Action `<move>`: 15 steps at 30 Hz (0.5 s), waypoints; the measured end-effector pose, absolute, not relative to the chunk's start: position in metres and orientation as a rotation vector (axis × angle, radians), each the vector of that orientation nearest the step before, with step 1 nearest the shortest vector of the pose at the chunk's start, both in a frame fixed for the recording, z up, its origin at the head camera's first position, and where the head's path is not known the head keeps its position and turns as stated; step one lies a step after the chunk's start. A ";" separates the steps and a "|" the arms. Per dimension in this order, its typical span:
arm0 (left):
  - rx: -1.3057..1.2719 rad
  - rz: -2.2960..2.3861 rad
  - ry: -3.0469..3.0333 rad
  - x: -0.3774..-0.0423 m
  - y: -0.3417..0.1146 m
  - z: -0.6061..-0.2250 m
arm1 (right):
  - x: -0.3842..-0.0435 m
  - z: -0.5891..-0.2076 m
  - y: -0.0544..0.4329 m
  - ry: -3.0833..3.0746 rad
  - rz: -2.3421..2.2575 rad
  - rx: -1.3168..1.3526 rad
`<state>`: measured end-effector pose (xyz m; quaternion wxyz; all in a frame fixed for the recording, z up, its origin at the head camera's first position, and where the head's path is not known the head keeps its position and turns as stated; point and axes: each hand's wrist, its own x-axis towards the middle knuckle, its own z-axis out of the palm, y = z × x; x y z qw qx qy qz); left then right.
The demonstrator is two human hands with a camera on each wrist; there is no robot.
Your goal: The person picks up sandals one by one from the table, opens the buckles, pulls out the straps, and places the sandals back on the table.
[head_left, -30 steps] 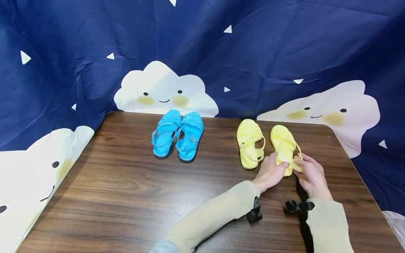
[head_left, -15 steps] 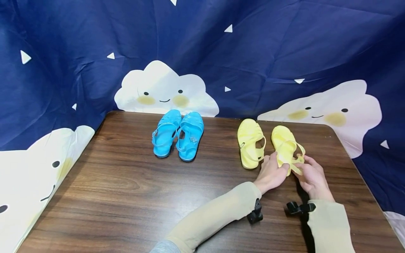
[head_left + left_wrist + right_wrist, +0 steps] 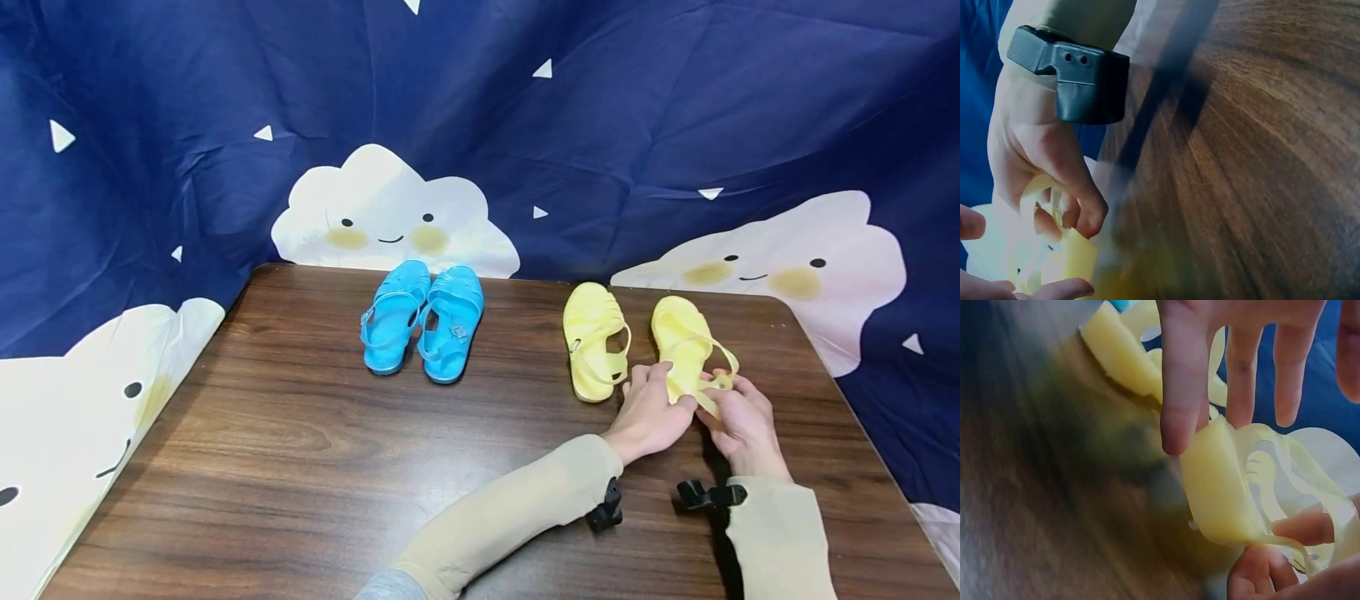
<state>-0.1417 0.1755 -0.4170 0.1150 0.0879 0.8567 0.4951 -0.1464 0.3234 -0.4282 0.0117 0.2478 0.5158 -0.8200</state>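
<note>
At the right of the head view, a yellow jelly sandal (image 3: 677,321) lies toe away from me, its ankle strap (image 3: 722,354) standing out to the right. My left hand (image 3: 649,418) holds its heel end, thumb over the heel and fingers along the left side. On the other side, my right hand (image 3: 744,421) pinches the strap near the buckle. In the right wrist view, the heel (image 3: 1216,481) is close up, and right fingers (image 3: 1307,525) bend around the strap. A second yellow sandal (image 3: 588,312) lies just left of my left hand.
Farther left on the brown wooden table (image 3: 262,450) stand two blue sandals (image 3: 392,321), close together with toes toward the back edge. A dark blue curtain (image 3: 570,133) with white clouds hangs behind the table.
The held yellow sandal has shifted a little to the right, away from its mate, and my left hand moved with it. Its strap end now sits farther right in my right hand.
</note>
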 end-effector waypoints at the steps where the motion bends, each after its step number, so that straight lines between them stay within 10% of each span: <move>1: 0.272 1.445 2.522 -0.141 0.175 -0.416 | -0.146 -0.427 0.323 1.613 -2.571 0.779; 15: 0.332 1.351 2.654 -0.141 0.167 -0.396 | -0.144 -0.410 0.306 1.585 -2.832 0.796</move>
